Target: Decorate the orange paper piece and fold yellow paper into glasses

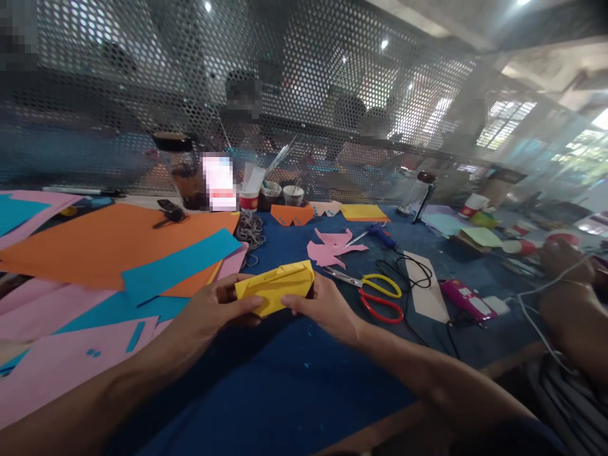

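Note:
A folded yellow paper (275, 289) is held up over the blue table (285, 386) between my two hands. My left hand (227, 305) pinches its left end, with the thumb on the front face and the fingers behind. At the right end my right hand (327, 303) grips it, thumb in front and the other fingers mostly hidden. Creased layers show along the paper's top edge. Just beyond my right hand lie scissors (375, 294) with one yellow and one red handle, and a cut pink paper piece (334, 248).
Orange paper (114, 240) and blue paper (183, 263) cover the left side. A glue gun (382, 234) with a black cord, a pale strip (426, 288) and a magenta device (468, 300) are at right. Cups and a jar stand behind. Another person's arm (572, 310) rests far right.

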Motion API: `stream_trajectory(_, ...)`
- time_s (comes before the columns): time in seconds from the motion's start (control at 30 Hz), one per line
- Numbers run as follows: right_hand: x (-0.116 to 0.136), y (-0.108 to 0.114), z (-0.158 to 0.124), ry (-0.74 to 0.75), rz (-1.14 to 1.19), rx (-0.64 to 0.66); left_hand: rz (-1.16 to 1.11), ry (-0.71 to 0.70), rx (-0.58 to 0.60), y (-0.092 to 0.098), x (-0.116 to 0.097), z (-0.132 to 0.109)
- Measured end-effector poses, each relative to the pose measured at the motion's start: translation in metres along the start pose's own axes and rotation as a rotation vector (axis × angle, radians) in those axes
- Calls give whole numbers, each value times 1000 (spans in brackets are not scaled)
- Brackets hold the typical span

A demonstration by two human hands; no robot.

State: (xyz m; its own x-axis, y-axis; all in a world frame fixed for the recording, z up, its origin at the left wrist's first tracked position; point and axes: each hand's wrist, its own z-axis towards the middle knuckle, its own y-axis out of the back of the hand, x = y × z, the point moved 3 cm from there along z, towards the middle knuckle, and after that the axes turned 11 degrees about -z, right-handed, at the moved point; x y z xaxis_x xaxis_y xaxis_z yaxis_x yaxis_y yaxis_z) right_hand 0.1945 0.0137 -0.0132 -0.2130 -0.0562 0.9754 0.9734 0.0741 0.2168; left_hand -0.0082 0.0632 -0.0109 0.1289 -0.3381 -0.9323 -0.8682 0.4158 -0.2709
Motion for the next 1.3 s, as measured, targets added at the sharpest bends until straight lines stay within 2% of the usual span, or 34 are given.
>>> stream_trajectory(0.1, -2, 4, 2, 15, -6, -27, -10, 26, 17, -3, 5, 4)
stream_trajectory(0.37, -3, 2, 2, -3, -20, -29, -40, 47, 0, 5, 15, 9)
stream_trajectory(0.47, -3, 8, 2, 0, -82, -131, -35, 48, 9, 3, 11, 6)
stream_trajectory(0.57, -3, 18, 2, 71, -223, -282, -11, 46, 3, -1, 8, 5)
stream_trajectory(0.67, -4, 26, 4, 136, -318, -333, 5, 38, 7, -4, 5, 5)
stream_trajectory(0.9, 0, 26, 2, 171, -454, -310, 29, -44, -81, 2, 2, 9)
stream_trajectory(1.07, 3, 25, 1, 196, -413, -296, -67, -35, -130, 7, 6, 7)
stream_trajectory(1.3, -2, 27, 2, 184, -337, -256, -219, 19, -76, 4, 8, 10)
